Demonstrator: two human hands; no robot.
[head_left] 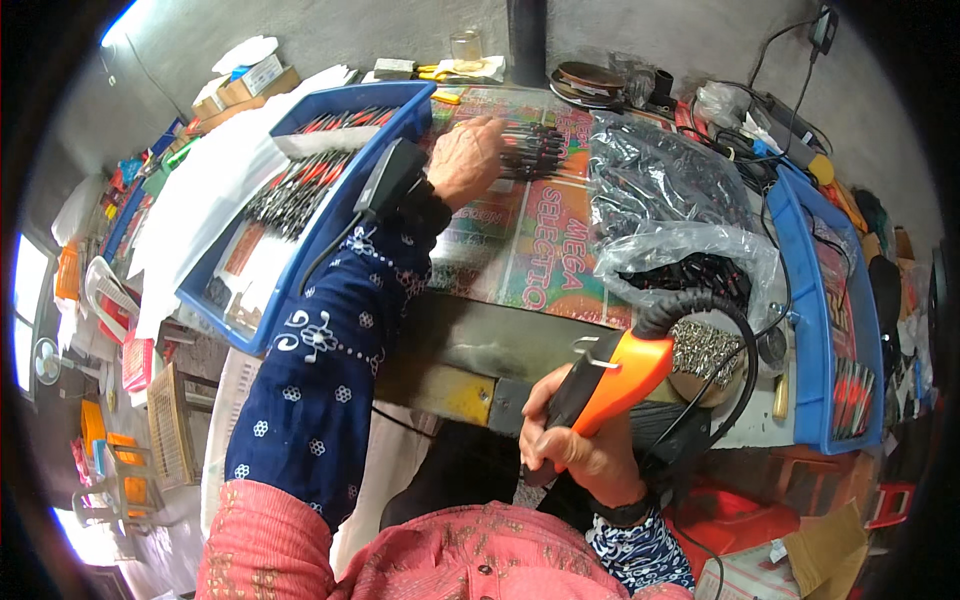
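My left hand (467, 160) is at the left end of a row of slim dark pen-like pieces (532, 150) lying on the printed table cover (500, 245). Its fingers curl down and touch the row's end; the fingertips are hidden, so what they grip does not show. Close to my body, my right hand (590, 450) wraps round an orange and black corded hand tool (625, 375) with a metal hook on its side. A ribbed black cord leaves the tool's upper end. The clear plastic bag (680, 185) beyond it holds many dark pieces.
A blue tray (290, 280) with red and black slim pieces stands at the left. Small metal parts (703, 350) fill a round container beside the tool's cord. Another blue tray (815, 330) is at the right. Reels (590, 82) sit by the back wall.
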